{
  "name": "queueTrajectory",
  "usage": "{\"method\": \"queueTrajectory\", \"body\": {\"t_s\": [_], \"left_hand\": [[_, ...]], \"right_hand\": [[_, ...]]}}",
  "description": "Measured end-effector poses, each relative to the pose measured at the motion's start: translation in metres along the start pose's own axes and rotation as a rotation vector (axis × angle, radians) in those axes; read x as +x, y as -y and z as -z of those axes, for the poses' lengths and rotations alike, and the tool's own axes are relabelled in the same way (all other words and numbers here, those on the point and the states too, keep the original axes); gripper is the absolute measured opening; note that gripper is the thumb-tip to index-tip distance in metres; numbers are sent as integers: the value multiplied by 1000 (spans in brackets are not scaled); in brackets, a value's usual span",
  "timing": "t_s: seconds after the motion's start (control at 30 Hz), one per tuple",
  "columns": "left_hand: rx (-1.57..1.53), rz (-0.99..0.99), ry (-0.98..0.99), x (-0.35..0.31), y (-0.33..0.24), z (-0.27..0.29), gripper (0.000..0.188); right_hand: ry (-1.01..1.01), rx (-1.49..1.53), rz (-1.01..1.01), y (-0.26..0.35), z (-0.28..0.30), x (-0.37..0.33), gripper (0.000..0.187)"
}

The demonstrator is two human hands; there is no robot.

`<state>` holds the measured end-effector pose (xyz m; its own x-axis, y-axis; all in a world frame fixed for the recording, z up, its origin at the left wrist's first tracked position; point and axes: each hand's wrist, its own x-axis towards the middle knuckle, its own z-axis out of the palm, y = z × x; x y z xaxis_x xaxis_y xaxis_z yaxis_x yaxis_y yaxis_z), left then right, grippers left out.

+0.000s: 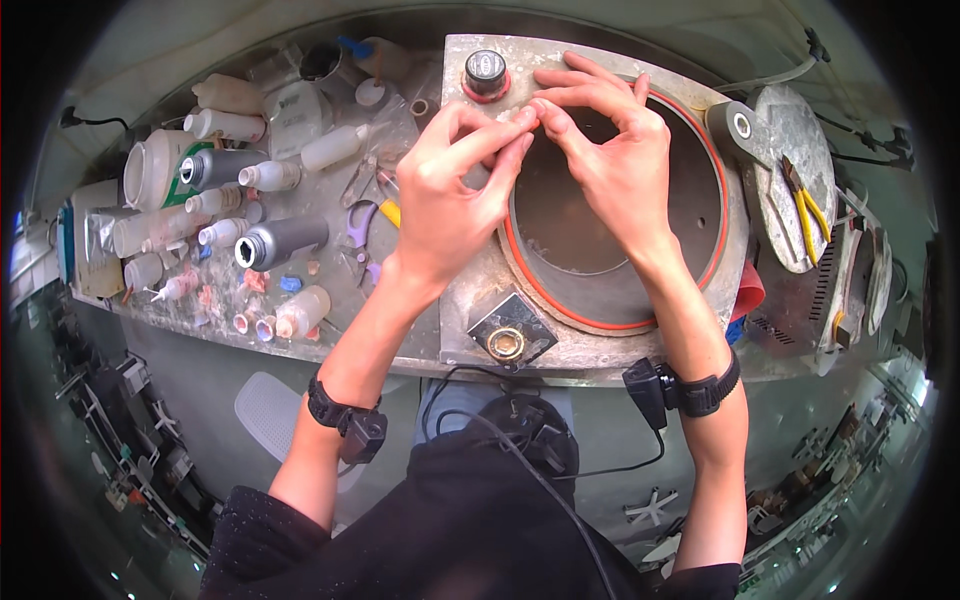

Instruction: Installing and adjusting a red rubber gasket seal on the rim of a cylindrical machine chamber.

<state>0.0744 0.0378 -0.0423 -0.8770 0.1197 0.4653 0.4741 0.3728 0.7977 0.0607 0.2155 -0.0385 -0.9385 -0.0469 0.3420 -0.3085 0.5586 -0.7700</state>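
Note:
My left hand (455, 190) and my right hand (610, 150) meet fingertip to fingertip above the far left rim of a round grey chamber with an orange sealing ring (712, 150) set in a worn metal machine top (470, 305). The fingers of both hands pinch together at one spot near the ring; whatever is between them is too small to make out. A red-collared black knob (486, 72) stands just behind my left fingertips. A square black plate with a brass fitting (507, 340) sits at the machine's near edge.
Left of the machine the bench holds several white and grey bottles (280, 240), small vials, and purple-handled scissors (358, 222). At the right lie a round metal lid (790, 140) with yellow-handled pliers (808, 212) on it. A chair seat (268, 410) shows below the bench.

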Motion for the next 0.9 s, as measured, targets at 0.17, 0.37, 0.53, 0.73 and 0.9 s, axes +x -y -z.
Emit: {"method": "queueTrajectory", "body": {"t_s": [0.17, 0.37, 0.53, 0.73, 0.9], "left_hand": [[7, -31, -8, -1, 5, -3, 27], [6, -18, -43, -2, 3, -3, 26], [32, -56, -23, 1, 2, -2, 24], [77, 12, -41, -1, -4, -4, 22], [69, 48, -26, 0, -8, -4, 24]], "right_hand": [[-39, -12, 11, -5, -4, 0, 13], [-49, -28, 33, -1, -6, 2, 14], [-17, -61, 26, -1, -3, 6, 14], [-65, 12, 64, -5, -6, 3, 7], [-68, 11, 76, -3, -5, 4, 7]]}}
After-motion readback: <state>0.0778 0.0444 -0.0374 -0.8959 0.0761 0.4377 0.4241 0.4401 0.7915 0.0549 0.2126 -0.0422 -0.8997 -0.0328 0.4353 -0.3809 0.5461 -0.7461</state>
